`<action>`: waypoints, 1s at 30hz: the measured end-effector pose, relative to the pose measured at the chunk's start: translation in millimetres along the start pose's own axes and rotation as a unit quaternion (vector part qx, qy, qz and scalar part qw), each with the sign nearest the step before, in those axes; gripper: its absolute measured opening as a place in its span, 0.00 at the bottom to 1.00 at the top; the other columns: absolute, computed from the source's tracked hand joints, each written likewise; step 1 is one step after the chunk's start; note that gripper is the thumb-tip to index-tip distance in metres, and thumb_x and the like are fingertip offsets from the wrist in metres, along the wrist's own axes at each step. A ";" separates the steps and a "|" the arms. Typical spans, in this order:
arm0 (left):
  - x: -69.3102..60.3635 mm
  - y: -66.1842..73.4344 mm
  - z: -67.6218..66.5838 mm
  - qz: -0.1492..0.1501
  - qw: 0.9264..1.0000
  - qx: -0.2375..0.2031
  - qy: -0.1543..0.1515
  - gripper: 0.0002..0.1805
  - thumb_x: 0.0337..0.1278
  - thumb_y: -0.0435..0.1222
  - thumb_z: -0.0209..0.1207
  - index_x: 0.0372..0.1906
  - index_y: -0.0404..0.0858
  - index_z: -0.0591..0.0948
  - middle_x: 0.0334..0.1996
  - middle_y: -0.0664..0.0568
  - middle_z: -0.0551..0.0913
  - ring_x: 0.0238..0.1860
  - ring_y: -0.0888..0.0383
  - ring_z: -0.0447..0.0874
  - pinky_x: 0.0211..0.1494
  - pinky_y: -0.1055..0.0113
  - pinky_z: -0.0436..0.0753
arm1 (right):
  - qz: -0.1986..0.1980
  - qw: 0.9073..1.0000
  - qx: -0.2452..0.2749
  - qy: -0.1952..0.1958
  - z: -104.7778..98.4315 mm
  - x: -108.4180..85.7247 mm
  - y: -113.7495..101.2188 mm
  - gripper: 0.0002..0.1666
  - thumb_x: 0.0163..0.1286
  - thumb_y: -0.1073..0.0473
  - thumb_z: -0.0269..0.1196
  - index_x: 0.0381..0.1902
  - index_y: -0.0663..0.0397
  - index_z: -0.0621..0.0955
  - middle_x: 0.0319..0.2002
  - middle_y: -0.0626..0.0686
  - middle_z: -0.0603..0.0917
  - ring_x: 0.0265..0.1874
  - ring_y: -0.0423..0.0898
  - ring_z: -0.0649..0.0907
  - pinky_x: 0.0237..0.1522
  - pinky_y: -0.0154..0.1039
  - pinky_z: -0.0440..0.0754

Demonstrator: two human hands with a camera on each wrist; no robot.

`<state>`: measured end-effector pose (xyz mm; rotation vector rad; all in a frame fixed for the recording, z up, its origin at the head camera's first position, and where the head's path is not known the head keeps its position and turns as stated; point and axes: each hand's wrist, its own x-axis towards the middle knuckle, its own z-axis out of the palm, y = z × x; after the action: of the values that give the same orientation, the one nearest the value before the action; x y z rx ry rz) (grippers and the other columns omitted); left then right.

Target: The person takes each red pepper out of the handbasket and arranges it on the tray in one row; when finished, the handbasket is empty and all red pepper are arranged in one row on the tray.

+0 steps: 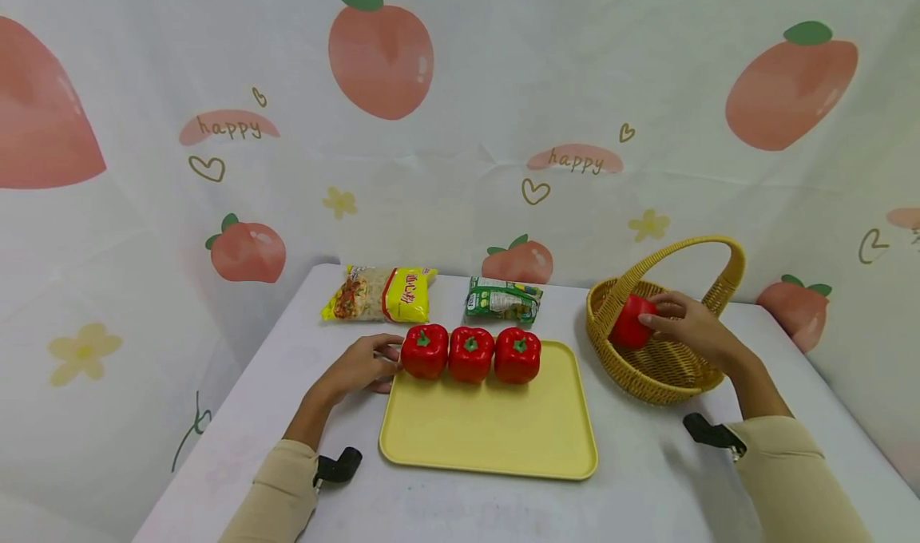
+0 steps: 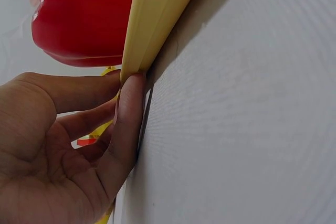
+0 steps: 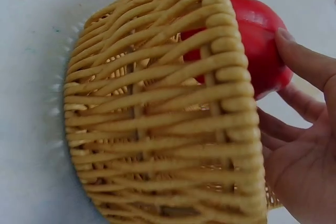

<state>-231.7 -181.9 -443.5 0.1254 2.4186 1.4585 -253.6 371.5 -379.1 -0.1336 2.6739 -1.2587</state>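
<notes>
Three red bell peppers (image 1: pixel 470 355) with green stems stand in a row along the far edge of a yellow tray (image 1: pixel 489 439). At the tray's far left corner, my left hand (image 1: pixel 364 365) pinches the rim, beside the leftmost pepper; the left wrist view shows thumb and a finger (image 2: pixel 130 103) on the tray's edge. My right hand (image 1: pixel 686 327) reaches over a woven basket (image 1: pixel 647 387) and grips another red bell pepper (image 1: pixel 631 323). In the right wrist view that pepper (image 3: pixel 257 45) sits partly below the basket's rim, and the thumb presses its side.
Behind the tray lie a yellow-and-clear food packet (image 1: pixel 381 295) and a smaller green packet (image 1: pixel 503 299). The basket's tall arched handle (image 1: pixel 679 247) rises near the right hand. A fruit-patterned cloth (image 1: pixel 460 176) hangs behind the white table (image 1: pixel 446 511).
</notes>
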 end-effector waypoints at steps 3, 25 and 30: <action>0.6 -0.6 0.0 0.001 1.000 0.000 0.000 0.30 0.65 0.29 0.61 0.72 0.31 0.75 0.52 0.40 0.82 0.46 0.52 0.84 0.41 0.61 0.92 | 0.000 1.000 -0.008 0.013 -1.0 -8.3 2.3 0.40 0.81 0.42 0.60 0.75 0.65 0.64 0.70 0.74 0.72 0.58 0.57 0.85 0.61 0.49 0.87; 3.5 -0.5 -0.9 -0.002 1.000 -0.006 -0.003 0.29 0.67 0.30 0.61 0.72 0.32 0.76 0.52 0.39 0.82 0.47 0.51 0.85 0.40 0.63 0.92 | -0.077 0.992 0.032 0.094 12.3 -67.2 -15.7 0.36 0.76 0.52 0.67 0.74 0.51 0.64 0.68 0.50 0.72 0.58 0.28 0.73 0.48 0.26 0.85; 2.1 -0.4 -0.5 0.001 1.000 -0.008 -0.005 0.29 0.66 0.30 0.61 0.72 0.31 0.75 0.52 0.40 0.82 0.46 0.52 0.85 0.41 0.61 0.93 | -0.111 0.988 0.045 0.098 23.4 -74.9 -27.7 0.34 0.75 0.57 0.67 0.74 0.49 0.68 0.64 0.39 0.73 0.57 0.30 0.78 0.47 0.31 0.88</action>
<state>-233.8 -182.0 -444.1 0.1302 2.3987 1.4739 -175.4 348.0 -362.9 -0.3176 2.8239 -1.5298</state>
